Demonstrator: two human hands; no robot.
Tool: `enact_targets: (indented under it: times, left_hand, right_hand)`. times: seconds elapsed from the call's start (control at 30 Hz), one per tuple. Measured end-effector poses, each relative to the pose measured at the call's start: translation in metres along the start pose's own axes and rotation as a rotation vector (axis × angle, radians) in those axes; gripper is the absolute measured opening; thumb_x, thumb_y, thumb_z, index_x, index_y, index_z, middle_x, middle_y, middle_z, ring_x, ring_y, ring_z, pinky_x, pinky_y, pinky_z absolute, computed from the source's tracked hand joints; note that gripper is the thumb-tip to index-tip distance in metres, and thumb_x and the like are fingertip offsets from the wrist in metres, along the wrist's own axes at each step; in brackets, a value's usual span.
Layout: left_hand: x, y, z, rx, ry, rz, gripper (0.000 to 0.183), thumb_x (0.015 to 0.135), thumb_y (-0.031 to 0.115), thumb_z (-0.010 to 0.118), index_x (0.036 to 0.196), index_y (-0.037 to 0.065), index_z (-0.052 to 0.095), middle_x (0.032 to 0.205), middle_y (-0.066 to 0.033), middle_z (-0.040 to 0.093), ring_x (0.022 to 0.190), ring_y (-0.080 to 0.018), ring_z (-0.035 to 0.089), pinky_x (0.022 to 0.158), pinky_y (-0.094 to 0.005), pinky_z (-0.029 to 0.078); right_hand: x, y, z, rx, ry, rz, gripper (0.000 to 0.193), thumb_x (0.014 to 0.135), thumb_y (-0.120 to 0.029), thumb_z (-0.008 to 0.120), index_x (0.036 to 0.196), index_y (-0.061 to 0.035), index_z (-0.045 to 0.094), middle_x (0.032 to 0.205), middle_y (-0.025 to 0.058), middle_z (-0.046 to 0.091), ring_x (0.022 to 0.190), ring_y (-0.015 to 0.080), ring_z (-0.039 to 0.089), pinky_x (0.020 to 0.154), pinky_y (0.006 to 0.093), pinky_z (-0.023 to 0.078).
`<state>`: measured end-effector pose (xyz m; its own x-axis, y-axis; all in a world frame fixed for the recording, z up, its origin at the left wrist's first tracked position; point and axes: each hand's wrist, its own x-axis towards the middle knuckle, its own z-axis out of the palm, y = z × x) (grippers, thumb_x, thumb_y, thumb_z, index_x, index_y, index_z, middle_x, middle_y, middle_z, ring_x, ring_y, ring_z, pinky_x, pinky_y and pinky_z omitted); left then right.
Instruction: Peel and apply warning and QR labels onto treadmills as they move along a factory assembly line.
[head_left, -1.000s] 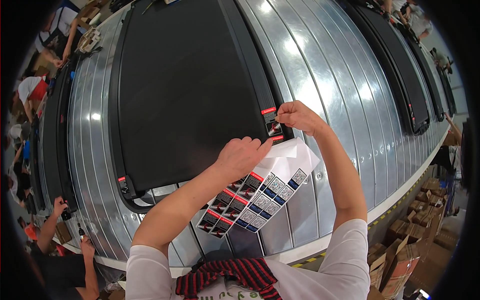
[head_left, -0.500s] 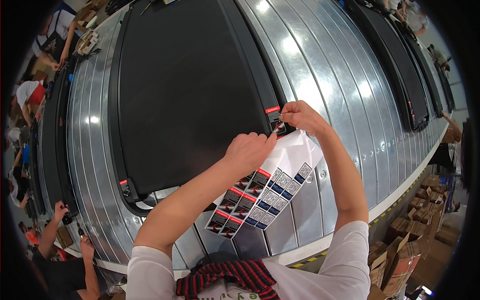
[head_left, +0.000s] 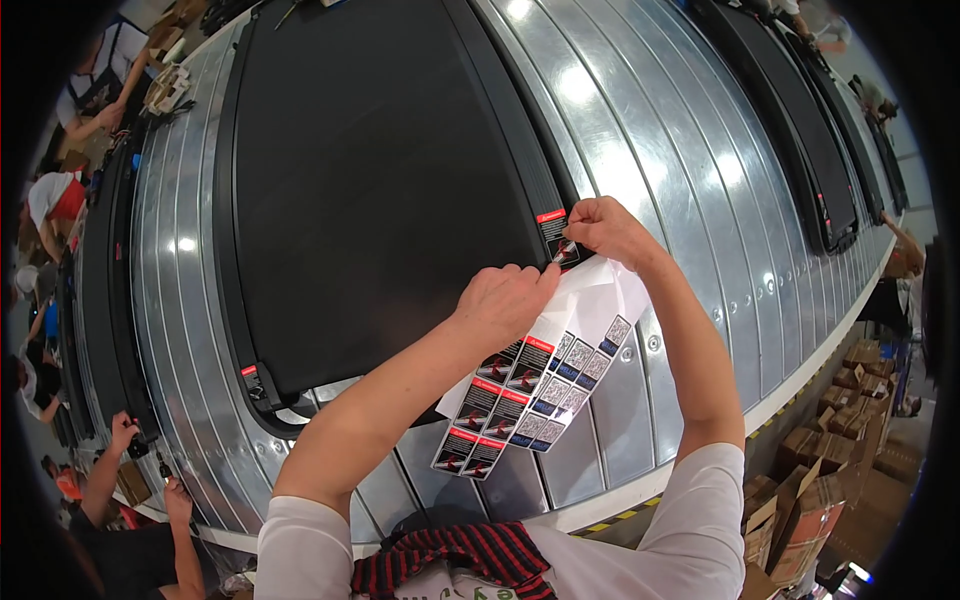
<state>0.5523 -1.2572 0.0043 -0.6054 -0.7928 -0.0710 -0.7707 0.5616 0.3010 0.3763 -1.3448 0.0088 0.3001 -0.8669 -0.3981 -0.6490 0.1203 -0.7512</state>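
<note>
A flat black treadmill (head_left: 370, 190) lies in front of me. At its near right corner, a red-topped black label (head_left: 552, 222) lies along the side rail. My right hand (head_left: 608, 230) is closed in a pinch at the label's right edge. My left hand (head_left: 508, 298) has bent fingers together, with its fingertips at the label's lower edge. White backing paper (head_left: 598, 290) hangs beneath both hands; which fingers hold it is hidden. Below it fan out a sheet of red-and-black labels (head_left: 495, 410) and a sheet of blue-and-white code labels (head_left: 570, 375).
A similar label (head_left: 251, 380) sits on the treadmill's near left corner. Ribbed metal rollers or slats (head_left: 690, 250) surround it. Other black treadmills (head_left: 790, 130) lie to the right and left. Co-workers' hands (head_left: 125, 432) work at left. Cardboard boxes (head_left: 810, 500) stand at lower right.
The label sheets have swung slightly to the right. Both hands have shifted a little right relative to the picture, still at the label.
</note>
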Motion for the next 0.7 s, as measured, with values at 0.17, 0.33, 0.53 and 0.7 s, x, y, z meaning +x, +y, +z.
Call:
enact_targets:
  times: [0.17,0.33,0.53,0.7]
  left_hand:
    - [-0.026,0.015,-0.006,-0.007,0.073,0.136,0.038,0.072,0.009,0.053,0.11,0.006,0.046,0.074,-0.0049,0.054,0.069,-0.0218,0.057,0.057,-0.0325,0.047]
    - [-0.127,0.028,-0.022,-0.183,0.152,0.209,0.029,0.067,0.012,0.056,0.095,0.008,0.054,0.067,-0.0011,0.048,0.062,-0.0175,0.052,0.049,-0.0286,0.044]
    - [-0.23,0.031,-0.019,-0.744,0.223,-0.298,0.014,0.075,0.011,0.055,0.087,0.006,0.059,0.073,-0.0074,0.057,0.067,-0.0217,0.057,0.056,-0.0316,0.045]
    - [-0.26,0.03,-0.02,-1.567,0.669,-0.755,0.033,0.088,0.03,0.051,0.102,0.001,0.056,0.091,-0.0032,0.06,0.08,-0.0096,0.054,0.071,-0.0247,0.044]
  right_hand:
    - [-0.008,-0.018,-0.001,-0.519,0.101,0.0,0.036,0.064,-0.033,0.071,0.067,-0.0015,0.056,0.065,0.0104,0.059,0.065,0.025,0.058,0.06,0.0325,0.045]
    - [-0.006,-0.036,0.008,-0.842,0.215,0.134,0.06,0.053,-0.048,0.076,0.084,-0.0011,0.054,0.083,0.0146,0.061,0.081,0.0286,0.06,0.069,0.0364,0.046]
    - [0.007,0.028,0.01,-0.233,0.426,0.108,0.086,0.053,-0.055,0.074,0.109,0.0046,0.047,0.106,0.0225,0.054,0.096,0.0323,0.055,0.081,0.0353,0.043]
    - [-0.016,0.024,0.044,-0.591,0.8,-0.128,0.049,0.076,-0.037,0.06,0.106,0.0008,0.052,0.102,0.0183,0.055,0.095,0.0342,0.052,0.081,0.0396,0.041]
